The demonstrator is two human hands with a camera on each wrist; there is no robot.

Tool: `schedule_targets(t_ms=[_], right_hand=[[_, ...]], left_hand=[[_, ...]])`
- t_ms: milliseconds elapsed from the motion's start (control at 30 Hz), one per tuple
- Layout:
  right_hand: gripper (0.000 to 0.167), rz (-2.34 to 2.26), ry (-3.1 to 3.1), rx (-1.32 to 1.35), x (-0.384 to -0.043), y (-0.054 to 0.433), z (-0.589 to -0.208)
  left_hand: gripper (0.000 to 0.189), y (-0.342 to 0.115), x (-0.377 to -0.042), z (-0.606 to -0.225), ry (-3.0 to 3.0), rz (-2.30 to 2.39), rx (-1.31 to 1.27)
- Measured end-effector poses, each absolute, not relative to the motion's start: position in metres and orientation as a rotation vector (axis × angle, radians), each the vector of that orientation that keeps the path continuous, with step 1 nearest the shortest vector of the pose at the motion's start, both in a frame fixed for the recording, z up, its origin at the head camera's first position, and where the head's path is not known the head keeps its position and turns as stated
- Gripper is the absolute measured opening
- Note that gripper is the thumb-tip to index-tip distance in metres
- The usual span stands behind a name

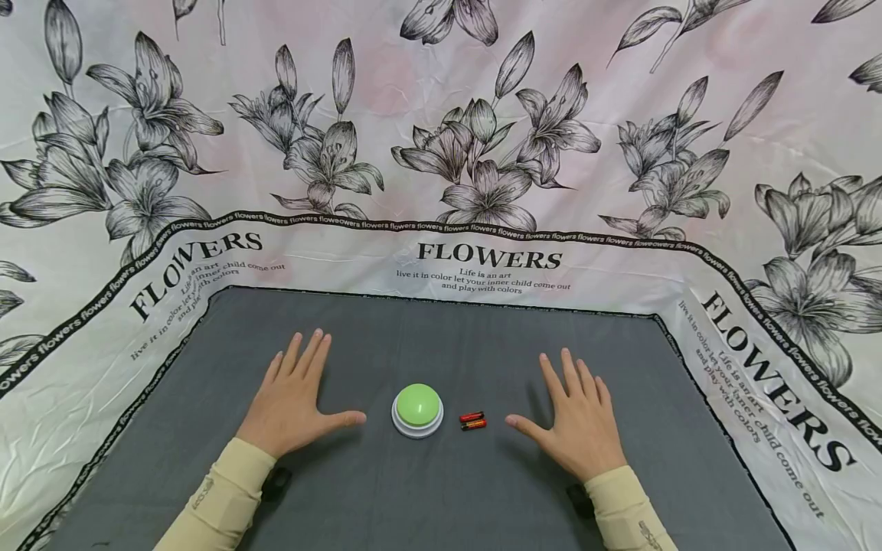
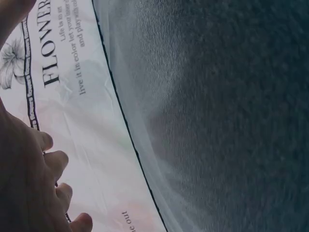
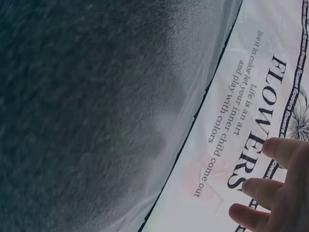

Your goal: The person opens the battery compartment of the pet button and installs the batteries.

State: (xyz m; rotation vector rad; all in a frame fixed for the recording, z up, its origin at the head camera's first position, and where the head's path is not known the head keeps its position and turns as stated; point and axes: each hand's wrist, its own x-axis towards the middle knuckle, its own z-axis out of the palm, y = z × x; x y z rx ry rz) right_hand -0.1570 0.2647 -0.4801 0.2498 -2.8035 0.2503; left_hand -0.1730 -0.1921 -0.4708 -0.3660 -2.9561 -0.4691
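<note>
In the head view, a round green push button (image 1: 417,405) with a white base sits on the grey cloth between the two hands. Just right of it lie two small red and black batteries (image 1: 472,421), side by side. My left hand (image 1: 296,402), fingers spread and thumb pointing at the button, is to the left and holds nothing. To the right of the batteries my right hand (image 1: 579,417) is spread the same way, its thumb nearest them, also holding nothing. The wrist views show parts of the left hand (image 2: 34,179) and right hand (image 3: 280,193), with neither button nor batteries.
The grey cloth (image 1: 386,337) covers the work surface. Around it runs a white border (image 1: 344,268) printed with "FLOWERS" lettering, and beyond that a backdrop (image 1: 386,92) with lily drawings. A dark wrist device (image 1: 276,484) shows at the left cuff, another (image 1: 580,501) at the right.
</note>
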Motion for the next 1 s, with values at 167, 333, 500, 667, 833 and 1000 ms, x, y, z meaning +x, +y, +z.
schedule_targets(t_ms=[167,333,500,667,833,1000], right_hand=[[0.116,0.245,-2.842,0.259,-0.158,0.256,-0.478],[0.114,0.232,-2.845,0.305,-0.161,0.241,-0.477],[0.114,0.259,-2.829,0.389,-0.165,0.221,-0.476],[0.112,0.284,-2.834,0.501,-0.169,0.194,-0.474],[0.111,0.298,-2.846,0.608,-0.171,0.170,-0.470],[0.112,0.275,-2.861,0.669,-0.170,0.156,-0.471]], left_hand=[[0.142,-0.182,-0.173,-0.473,-2.985,-0.501,-0.404],[0.141,-0.166,-0.173,-0.477,-2.975,-0.518,-0.467],[0.142,-0.150,-0.173,-0.479,-2.949,-0.507,-0.531],[0.144,-0.134,-0.176,-0.476,-2.932,-0.513,-0.594],[0.144,-0.120,-0.178,-0.467,-2.928,-0.496,-0.653],[0.144,-0.112,-0.176,-0.466,-2.950,-0.516,-0.696]])
